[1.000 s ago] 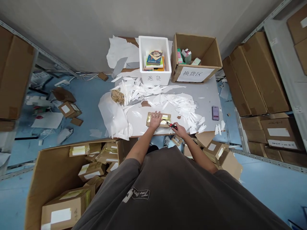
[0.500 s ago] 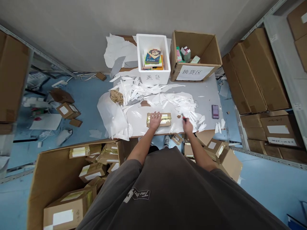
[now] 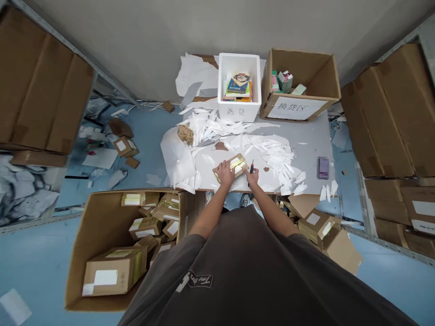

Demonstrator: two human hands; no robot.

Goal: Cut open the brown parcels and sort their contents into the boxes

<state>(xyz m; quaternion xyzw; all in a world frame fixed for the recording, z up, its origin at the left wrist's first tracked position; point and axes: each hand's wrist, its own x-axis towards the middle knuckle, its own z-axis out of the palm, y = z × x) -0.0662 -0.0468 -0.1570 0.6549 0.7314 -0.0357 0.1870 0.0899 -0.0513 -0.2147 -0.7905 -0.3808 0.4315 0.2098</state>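
A small cardboard box (image 3: 237, 162) wrapped in shiny yellowish tape lies slantwise near the table's front edge. My left hand (image 3: 225, 173) grips its left end, fingers over the top. At the box's right end is my right hand (image 3: 252, 177), closed around a slim black-and-red utility knife (image 3: 252, 168) that points away from me. The right fingers also seem to touch the box's corner. The blade is too small to make out. White paper strips (image 3: 277, 154) lie beyond and right of the hands.
A white foam bin (image 3: 239, 111) with books and a labelled carton (image 3: 301, 111) with small boxes stand at the back. Crumpled brown paper (image 3: 185, 133) and plastic (image 3: 176, 156) lie left. A phone-like object (image 3: 323, 168) sits right. A large carton (image 3: 76, 267) of parcels stands lower left.
The box has turned from straight to slanting, its right end farther from me. My right hand has come left to the box with the knife. The whole view has shifted to the right in the picture.
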